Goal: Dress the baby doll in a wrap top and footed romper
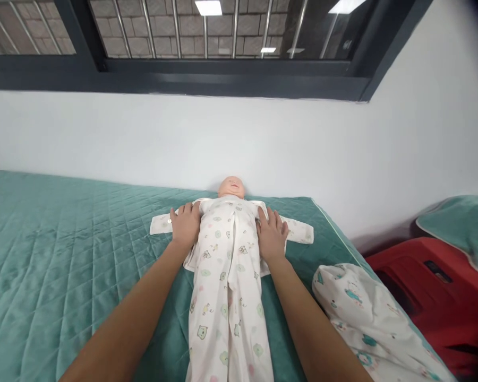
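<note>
A baby doll (231, 187) lies on its back on a green quilted cover (83, 265), its head by the wall. White printed baby clothes (230, 254) cover its body, with long legs stretching toward me. Beneath them, the sleeves of a white top spread out to both sides. My left hand (186, 225) rests at the doll's left-of-frame side, over the sleeve, fingers extended. On the other side my right hand (271, 233) lies with spread fingers over the right-of-frame sleeve and the edge of the clothes. Neither hand grips anything visible.
A bunched white printed cloth (366, 313) lies at the right edge of the cover. Beyond it are a red plastic object (430, 286) and a green cloth (462, 225). A white wall (103, 138) and dark-framed barred window (231, 77) stand behind.
</note>
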Demonstrator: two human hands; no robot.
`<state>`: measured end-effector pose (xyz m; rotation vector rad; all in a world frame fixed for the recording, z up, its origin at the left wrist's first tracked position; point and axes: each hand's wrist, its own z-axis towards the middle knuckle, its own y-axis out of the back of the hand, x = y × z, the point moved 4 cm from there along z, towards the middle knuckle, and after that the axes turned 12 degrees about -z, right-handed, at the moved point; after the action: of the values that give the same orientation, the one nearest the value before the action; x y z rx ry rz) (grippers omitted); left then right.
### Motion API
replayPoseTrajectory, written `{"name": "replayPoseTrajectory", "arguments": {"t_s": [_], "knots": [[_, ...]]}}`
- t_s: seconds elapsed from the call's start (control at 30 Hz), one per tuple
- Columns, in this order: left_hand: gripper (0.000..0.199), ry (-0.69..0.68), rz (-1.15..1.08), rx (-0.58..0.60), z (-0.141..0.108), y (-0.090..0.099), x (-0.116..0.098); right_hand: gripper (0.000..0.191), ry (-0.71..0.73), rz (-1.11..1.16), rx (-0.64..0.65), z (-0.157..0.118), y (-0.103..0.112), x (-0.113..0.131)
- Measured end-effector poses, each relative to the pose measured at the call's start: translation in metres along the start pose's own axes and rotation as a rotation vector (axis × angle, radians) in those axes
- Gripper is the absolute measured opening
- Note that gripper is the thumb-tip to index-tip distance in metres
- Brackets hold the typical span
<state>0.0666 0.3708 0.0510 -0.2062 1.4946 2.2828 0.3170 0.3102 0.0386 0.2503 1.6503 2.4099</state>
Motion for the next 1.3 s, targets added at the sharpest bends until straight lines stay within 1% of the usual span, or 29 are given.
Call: {"name": "replayPoseTrajectory", "arguments": {"t_s": [0.07,0.13,0.2,0.27,0.43,0.57,0.63,0.7,0.77,0.8,0.83,0.87,0.93,1.0,1.07,1.13,1.2,1.3], "knots": [[0.043,0.007,0.014,0.026,0.003,0.005,0.008,0.052,0.0,-0.023,0.008,0.0,0.001,-0.001],[0.041,0.057,0.007,0.043,0.004,0.008,0.022,0.052,0.009,-0.043,0.008,0.001,0.001,-0.001],[0.04,0.097,-0.004,0.038,0.004,0.011,0.036,0.053,0.019,-0.054,0.002,0.001,0.001,-0.002],[0.04,0.107,-0.023,0.024,0.003,0.011,0.044,0.055,0.021,-0.057,0.001,0.001,0.0,-0.003],[0.04,0.11,-0.055,0.009,0.004,0.005,0.048,0.057,0.014,-0.063,0.026,0.0,0.002,-0.002],[0.04,0.11,-0.081,0.014,0.005,0.005,0.048,0.053,0.046,-0.128,0.022,0.011,0.014,0.0],[0.04,0.106,-0.095,0.012,0.005,0.006,0.048,0.05,0.078,-0.16,0.071,0.025,0.019,-0.005],[0.04,0.105,-0.103,0.002,0.005,0.007,0.049,0.048,0.084,-0.163,0.174,0.04,0.019,-0.018],[0.04,0.102,-0.11,-0.003,0.004,0.008,0.049,0.054,0.06,-0.128,0.3,0.051,0.015,-0.035],[0.04,0.101,-0.115,-0.002,0.004,0.008,0.048,0.058,0.052,-0.106,0.342,0.054,0.012,-0.043],[0.04,0.1,-0.121,0.002,0.004,0.008,0.048,0.061,0.047,-0.089,0.359,0.055,0.009,-0.049],[0.04,0.1,-0.126,0.006,0.004,0.009,0.048,0.062,0.046,-0.078,0.348,0.055,0.006,-0.053],[0.04,0.101,-0.133,0.006,0.004,0.009,0.048,0.06,0.04,-0.07,0.279,0.05,0.004,-0.056],[0.04,0.1,-0.14,0.002,0.004,0.009,0.047,0.058,0.03,-0.028,0.221,0.044,0.004,-0.052],[0.04,0.104,-0.151,-0.006,0.004,0.01,0.048,0.056,0.039,0.031,0.197,0.04,0.008,-0.044],[0.04,0.109,-0.162,-0.013,0.004,0.01,0.048,0.052,0.071,0.052,0.187,0.04,0.018,-0.035],[0.039,0.112,-0.17,-0.018,0.005,0.009,0.048,0.051,0.108,0.063,0.172,0.043,0.032,-0.025],[0.038,0.113,-0.175,-0.017,0.006,0.009,0.049,0.045,0.147,0.214,0.074,0.051,0.061,0.001]]}}
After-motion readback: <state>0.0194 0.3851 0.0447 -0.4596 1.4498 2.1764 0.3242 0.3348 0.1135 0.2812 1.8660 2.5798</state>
